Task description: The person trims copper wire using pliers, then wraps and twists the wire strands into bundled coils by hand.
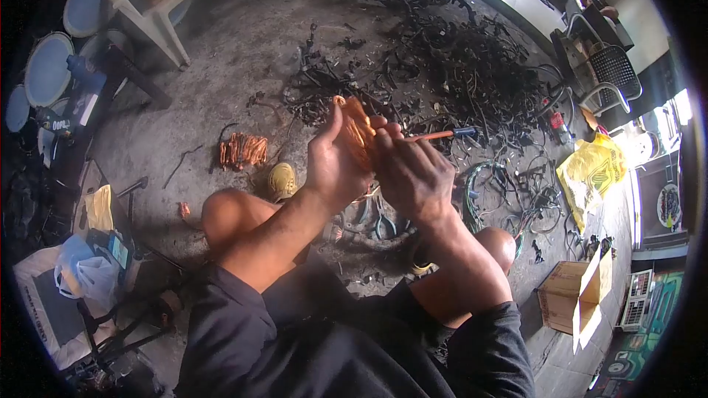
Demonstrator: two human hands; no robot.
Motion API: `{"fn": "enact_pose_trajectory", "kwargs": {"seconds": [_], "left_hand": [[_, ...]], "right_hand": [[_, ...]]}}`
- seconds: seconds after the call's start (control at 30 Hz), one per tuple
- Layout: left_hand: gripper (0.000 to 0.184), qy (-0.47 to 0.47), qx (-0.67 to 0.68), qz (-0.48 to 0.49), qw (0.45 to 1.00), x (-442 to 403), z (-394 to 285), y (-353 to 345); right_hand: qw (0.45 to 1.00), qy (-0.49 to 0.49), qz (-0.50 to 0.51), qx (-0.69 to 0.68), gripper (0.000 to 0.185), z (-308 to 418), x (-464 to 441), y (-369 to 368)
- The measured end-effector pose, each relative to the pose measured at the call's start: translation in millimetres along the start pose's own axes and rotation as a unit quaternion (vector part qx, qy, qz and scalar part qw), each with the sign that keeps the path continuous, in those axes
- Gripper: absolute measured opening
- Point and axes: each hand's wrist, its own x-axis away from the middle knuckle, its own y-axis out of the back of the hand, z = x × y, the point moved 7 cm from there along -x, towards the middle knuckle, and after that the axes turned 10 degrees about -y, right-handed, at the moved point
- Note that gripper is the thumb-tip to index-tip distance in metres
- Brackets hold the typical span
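In front of me, both hands are on a bundle of bare copper wire (357,131). My left hand (330,166) wraps round its left side, thumb pointing up. From the right, my right hand (414,175) presses closed fingers against the same bundle. An orange rod-like piece with a dark blue end (441,135) sticks out to the right from behind my right fingers; its kind is unclear, and how it is held is hidden. Folded copper wire bundles (243,150) lie on the floor to the left. Below my hands are blue-handled pliers (383,225).
A large heap of dark cable scraps (464,59) spreads across the floor ahead. Coloured wires (490,173) lie at right, near a yellow plastic bag (592,173) and an open cardboard box (564,296). A white plastic chair (158,15) stands back left.
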Motion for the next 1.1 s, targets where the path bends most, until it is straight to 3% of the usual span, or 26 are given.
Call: {"fn": "enact_pose_trajectory", "kwargs": {"seconds": [0.07,0.13,0.17,0.3,0.37,0.47,0.5,0.53,0.6,0.63,0.67,0.7,0.73,0.77,0.8,0.87,0.9,0.97,1.03,1.07,1.1], "left_hand": [[0.056,0.015,-0.008,0.026,1.000,0.6,-0.4,0.5],[0.043,-0.048,-0.088,-0.003,0.995,0.6,-5.3,3.7],[0.028,-0.049,-0.146,0.009,0.988,2.6,-8.6,0.2],[0.021,-0.048,-0.171,-0.012,0.984,6.8,-14.5,-6.2],[0.016,-0.090,-0.209,-0.022,0.973,6.5,-20.3,-7.2],[0.013,-0.119,-0.310,-0.064,0.941,7.5,-27.2,1.5],[0.014,-0.130,-0.314,-0.070,0.938,6.8,-24.8,0.6],[0.014,-0.130,-0.313,-0.070,0.938,7.3,-24.2,2.0],[0.016,-0.071,-0.301,-0.024,0.951,9.0,-12.2,3.3],[0.013,-0.087,-0.407,-0.029,0.909,13.0,-14.1,0.6],[0.013,-0.085,-0.407,-0.028,0.909,14.5,-11.7,-1.1],[0.013,-0.086,-0.443,0.015,0.893,14.9,-7.7,-7.5],[0.014,-0.086,-0.476,0.058,0.873,16.0,-4.1,-13.6],[0.018,-0.029,-0.434,0.042,0.899,18.1,1.4,-9.2],[0.018,-0.029,-0.434,0.042,0.900,16.9,4.0,-8.6],[0.018,-0.047,-0.409,0.074,0.908,13.0,10.5,-9.5],[0.021,-0.034,-0.460,0.095,0.882,12.5,10.9,-6.2],[0.019,-0.022,-0.462,0.076,0.883,13.8,10.7,-4.8],[0.016,-0.009,-0.464,0.055,0.884,15.2,10.8,-0.6],[0.021,-0.004,-0.469,0.066,0.881,15.1,11.4,-0.2],[0.027,0.000,-0.474,0.077,0.877,15.3,11.7,-0.5]], "right_hand": [[1.000,-0.013,0.015,-0.004,0.036,7.3,-1.0,-0.8],[0.999,-0.027,0.021,-0.028,0.036,10.7,-2.1,-0.9],[0.997,-0.044,0.026,-0.050,0.035,9.7,-2.7,-1.0],[0.993,-0.029,0.019,-0.117,0.040,7.2,-5.3,5.0],[0.973,-0.067,0.040,-0.217,0.032,-2.0,-8.6,5.9],[0.965,-0.103,0.050,-0.236,0.025,-16.0,-18.3,22.5],[0.950,-0.191,0.033,-0.244,0.021,-29.2,-15.7,21.3],[0.944,-0.197,0.042,-0.262,0.023,-31.6,-21.1,24.1],[0.913,-0.243,0.097,-0.312,0.025,-39.4,-18.4,12.6],[0.913,-0.244,0.096,-0.312,0.025,-40.4,-16.3,10.9],[0.879,-0.287,0.138,-0.355,0.026,-44.0,-10.9,0.7],[0.838,-0.329,0.178,-0.397,0.027,-46.4,-4.8,-9.0],[0.838,-0.329,0.178,-0.396,0.027,-47.4,-3.0,-10.0],[0.826,-0.341,0.185,-0.408,0.027,-49.1,0.0,-12.5],[0.814,-0.353,0.192,-0.420,0.027,-50.5,2.0,-14.2],[0.827,-0.349,0.202,-0.390,0.026,-50.8,1.0,-11.5],[0.841,-0.332,0.188,-0.383,0.026,-50.3,0.4,-9.5],[0.854,-0.316,0.172,-0.375,0.025,-49.4,-0.3,-6.9],[0.803,-0.382,0.228,-0.397,0.031,-50.7,8.4,-17.2],[0.803,-0.382,0.228,-0.396,0.031,-50.0,9.8,-19.4],[0.748,-0.407,0.215,-0.478,0.036,-49.7,13.1,-25.0]]}}
